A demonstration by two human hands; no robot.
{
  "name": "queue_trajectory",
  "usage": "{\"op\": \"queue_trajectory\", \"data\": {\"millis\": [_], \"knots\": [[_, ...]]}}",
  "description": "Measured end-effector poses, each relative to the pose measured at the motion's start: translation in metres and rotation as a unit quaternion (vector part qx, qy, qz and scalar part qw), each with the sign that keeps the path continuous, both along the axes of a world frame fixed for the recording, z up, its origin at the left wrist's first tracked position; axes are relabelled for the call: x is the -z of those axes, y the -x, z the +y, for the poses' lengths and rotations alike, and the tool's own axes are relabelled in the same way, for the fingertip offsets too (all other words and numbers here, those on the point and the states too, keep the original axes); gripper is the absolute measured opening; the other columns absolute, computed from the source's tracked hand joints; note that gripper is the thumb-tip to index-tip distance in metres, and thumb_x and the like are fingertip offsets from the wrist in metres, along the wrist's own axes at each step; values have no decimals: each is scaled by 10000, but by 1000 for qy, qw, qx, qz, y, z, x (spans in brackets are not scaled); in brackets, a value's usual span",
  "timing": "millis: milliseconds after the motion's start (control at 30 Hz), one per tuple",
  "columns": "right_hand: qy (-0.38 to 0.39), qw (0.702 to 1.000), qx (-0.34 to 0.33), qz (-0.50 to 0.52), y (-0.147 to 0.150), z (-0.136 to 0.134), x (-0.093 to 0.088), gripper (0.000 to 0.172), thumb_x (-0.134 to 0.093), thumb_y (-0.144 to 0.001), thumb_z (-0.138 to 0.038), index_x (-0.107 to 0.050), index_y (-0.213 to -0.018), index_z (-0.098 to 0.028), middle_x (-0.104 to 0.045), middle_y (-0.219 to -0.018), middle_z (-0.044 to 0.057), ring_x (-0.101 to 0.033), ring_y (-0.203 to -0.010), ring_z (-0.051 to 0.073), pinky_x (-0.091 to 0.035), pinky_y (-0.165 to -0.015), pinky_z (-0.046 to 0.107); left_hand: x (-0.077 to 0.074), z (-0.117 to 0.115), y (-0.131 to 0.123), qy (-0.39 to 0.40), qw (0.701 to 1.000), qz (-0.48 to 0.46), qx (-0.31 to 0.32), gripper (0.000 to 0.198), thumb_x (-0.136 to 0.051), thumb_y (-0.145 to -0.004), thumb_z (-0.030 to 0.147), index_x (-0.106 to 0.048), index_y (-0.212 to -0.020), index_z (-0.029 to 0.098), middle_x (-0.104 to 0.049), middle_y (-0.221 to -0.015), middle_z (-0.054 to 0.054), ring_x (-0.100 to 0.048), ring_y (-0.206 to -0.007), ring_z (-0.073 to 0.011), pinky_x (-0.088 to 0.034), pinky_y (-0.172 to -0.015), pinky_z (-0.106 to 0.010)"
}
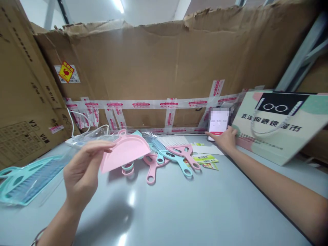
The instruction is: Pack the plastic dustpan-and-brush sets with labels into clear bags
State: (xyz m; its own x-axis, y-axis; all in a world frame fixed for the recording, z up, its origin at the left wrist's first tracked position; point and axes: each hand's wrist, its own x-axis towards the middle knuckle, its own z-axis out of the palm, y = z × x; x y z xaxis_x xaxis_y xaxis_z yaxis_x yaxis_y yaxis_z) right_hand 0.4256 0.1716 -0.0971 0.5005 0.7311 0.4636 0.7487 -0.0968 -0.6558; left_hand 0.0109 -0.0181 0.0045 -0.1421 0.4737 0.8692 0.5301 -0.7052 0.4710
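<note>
My left hand [83, 171] pinches the left edge of a pink dustpan [126, 150], held tilted above the table. At the back, my right hand [227, 138] is at the lower part of an upright phone [218, 121], its thumb across the front and its other fingers by the right side. Beyond the dustpan lie a pink brush [183, 150] with white bristles and a blue brush [176, 159], overlapping. Another pink handle [151, 176] shows beneath them. Partly hidden by the raised dustpan are more pink and turquoise pieces.
A bagged turquoise dustpan and brush set [30, 177] lies at the left. Coloured paper labels [206, 159] are beside the brushes. A paper bag [276, 126] with rope handles stands at the right. Large cardboard boxes [143, 61] wall off the back and left.
</note>
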Motion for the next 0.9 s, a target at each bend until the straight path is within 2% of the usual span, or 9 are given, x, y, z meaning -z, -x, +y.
{"op": "queue_trajectory", "data": {"millis": [67, 133, 333, 567, 733, 833, 900], "knots": [[3, 1000, -12, 4, 2, -2, 0, 1038, -625, -531, -665, -268, -1215, 28, -326, -1204, 323, -267, -1164, 372, -259, -922, 392, 5, 0, 5, 29, 997, 75, 18, 192, -474, -823, 137, -627, -923, 197, -639, -903, -36, -585, -836, -155, -457, -740, -283], [13, 1000, -16, 8, 4, -5, 0, 1022, -626, -531, -660, -271, -1204, 24, -337, -1204, 330, -273, -1163, 378, -263, -918, 399, 7, 1, 8, 61, 988, 144, 6, 216, -453, -839, 148, -590, -999, 198, -629, -973, -49, -581, -898, -165, -452, -778, -284], [37, 999, -7, 12, 10, -10, -3, 956, -636, -537, -622, -294, -1173, 4, -376, -1182, 342, -337, -1134, 391, -306, -876, 407, 13, 8, 9, 82, 942, 324, -18, 235, -426, -850, 197, -543, -1054, 206, -635, -1013, -51, -565, -977, -186, -417, -872, -309], [50, 999, -6, 8, 4, -7, -2, 902, -628, -545, -602, -307, -1161, -27, -426, -1153, 314, -399, -1083, 382, -333, -845, 411, 17, 10, 4, 158, 906, 391, -30, 270, -413, -871, 275, -525, -1105, 200, -612, -1094, -70, -535, -1038, -197, -414, -883, -319], [68, 998, -5, 14, 4, -8, -2, 863, -633, -553, -573, -304, -1154, -48, -432, -1146, 309, -420, -1057, 379, -338, -834, 418, 29, 19, 10, 198, 875, 441, -15, 274, -440, -860, 294, -549, -1092, 199, -621, -1069, -86, -569, -961, -199, -450, -821, -341], [45, 999, 2, 24, 7, -9, -3, 891, -656, -545, -549, -268, -1176, -54, -392, -1185, 311, -375, -1118, 398, -313, -887, 445, 35, 24, 11, 198, 867, 457, -30, 241, -401, -869, 233, -584, -1019, 192, -637, -1022, -81, -588, -911, -195, -459, -788, -340], [-1, 999, 21, 28, 10, -11, -5, 909, -660, -550, -545, -246, -1194, -55, -342, -1230, 312, -312, -1180, 408, -269, -944, 468, 36, 25, 12, 201, 864, 460, -45, 249, -371, -875, 209, -594, -985, 190, -643, -1003, -77, -591, -902, -195, -459, -784, -343]]}}
